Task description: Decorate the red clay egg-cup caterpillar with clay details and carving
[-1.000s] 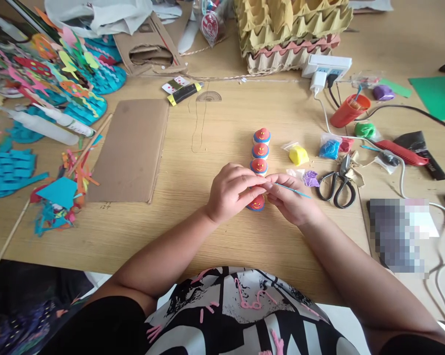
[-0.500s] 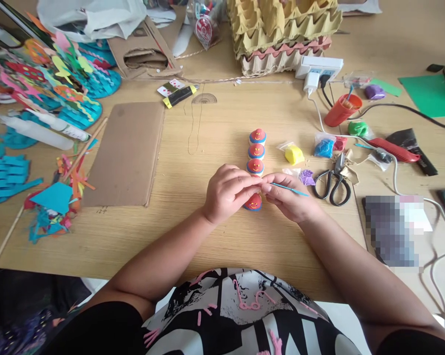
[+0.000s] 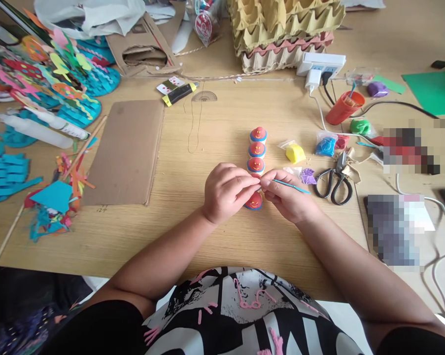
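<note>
Patterned shirt is nearest, up against the desk's front edge. Just past it, both hands meet approx. mid-desk, fingertips touching or v. nearly so. R hand has thumb & fingers clamped on a thin blue stick, its free end pointing R. L hand has its fingertips drawn together by the R thumb; can't tell if anything's pinched in there.

Smiley figures, red tops w/ blue rims & yellow faces, run in a row from near to far. Nearest one is partly under the hands, next one mostly hidden btwn/behind the fingers, other 3 in plain view beyond.

Toward the L edge: paper scraps, then a cardboard sheet lying flat btwn them & the hands. R of the R hand: scissors, handles toward the front edge, w/ purple clay just beside. A bit farther: yellow clay, then blue clay to its R, then green clay. Red cup tilts past those, w/ sticks in it.

Far side: protractor flat on the wood, white power strip nr the stacked egg trays.
</note>
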Available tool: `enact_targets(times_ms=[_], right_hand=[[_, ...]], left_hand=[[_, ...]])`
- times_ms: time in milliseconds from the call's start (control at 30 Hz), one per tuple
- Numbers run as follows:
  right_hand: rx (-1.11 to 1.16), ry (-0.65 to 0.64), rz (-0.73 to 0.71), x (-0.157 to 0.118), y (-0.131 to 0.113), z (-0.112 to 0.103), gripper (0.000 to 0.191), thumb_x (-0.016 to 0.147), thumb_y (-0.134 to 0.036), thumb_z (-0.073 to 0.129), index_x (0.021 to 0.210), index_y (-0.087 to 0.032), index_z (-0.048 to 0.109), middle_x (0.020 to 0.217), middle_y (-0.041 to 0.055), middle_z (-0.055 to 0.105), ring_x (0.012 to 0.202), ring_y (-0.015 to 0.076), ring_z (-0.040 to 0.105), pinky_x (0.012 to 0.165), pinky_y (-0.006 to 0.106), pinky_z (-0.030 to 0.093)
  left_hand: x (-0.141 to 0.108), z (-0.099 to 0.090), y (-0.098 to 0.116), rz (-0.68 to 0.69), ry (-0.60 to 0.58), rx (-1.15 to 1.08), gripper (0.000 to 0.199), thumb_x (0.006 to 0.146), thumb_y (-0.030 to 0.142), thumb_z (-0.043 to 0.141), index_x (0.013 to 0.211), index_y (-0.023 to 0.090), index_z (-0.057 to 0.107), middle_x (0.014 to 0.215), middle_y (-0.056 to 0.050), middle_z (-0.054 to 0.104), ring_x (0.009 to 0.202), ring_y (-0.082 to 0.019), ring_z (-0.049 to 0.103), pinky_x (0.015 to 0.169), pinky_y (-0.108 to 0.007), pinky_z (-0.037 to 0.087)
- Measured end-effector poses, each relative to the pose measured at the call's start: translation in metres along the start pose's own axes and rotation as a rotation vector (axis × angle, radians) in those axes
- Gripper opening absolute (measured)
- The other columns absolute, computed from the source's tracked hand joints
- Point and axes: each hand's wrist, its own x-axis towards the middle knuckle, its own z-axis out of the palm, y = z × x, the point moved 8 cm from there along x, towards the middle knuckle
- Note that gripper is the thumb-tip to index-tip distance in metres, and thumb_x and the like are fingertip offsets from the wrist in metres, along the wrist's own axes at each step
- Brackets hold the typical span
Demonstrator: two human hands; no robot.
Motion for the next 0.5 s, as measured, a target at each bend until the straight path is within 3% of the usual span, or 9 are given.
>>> enact_targets(times_ms=[367, 500], right_hand=[[-0.047, -0.013, -0.032, 0.004, -0.006, -0.006, 0.038, 0.064, -0.051, 0.104, 0.074, -0.022, 0.081, 0.067, -0.0029, 0.067, 0.057, 0.0067, 0.048, 0.052, 0.021, 0.037], [-0.167, -0.088, -0.1, 0.006, -0.012, -0.009, 0.025, 0.074, -0.043, 0.101, 0.082, -0.024, 0.085, 0.074, -0.0024, 0.071, 0.063, 0.008, 0.054, 0.06, 0.022, 0.047]], left_hand=[[0.001, -0.001, 0.002, 0.042, 0.002, 0.033, 0.007, 0.101, 0.031, 0.075, 0.095, 0.029, 0.076, 0.089, 0.0, 0.081, 0.084, -0.019, 0.068, 0.084, -0.038, 0.053], [0.002, -0.005, 0.01, 0.129, 0.065, 0.013, 0.007, 0.099, 0.021, 0.078, 0.099, 0.027, 0.074, 0.092, 0.001, 0.081, 0.084, -0.016, 0.069, 0.084, -0.034, 0.055]])
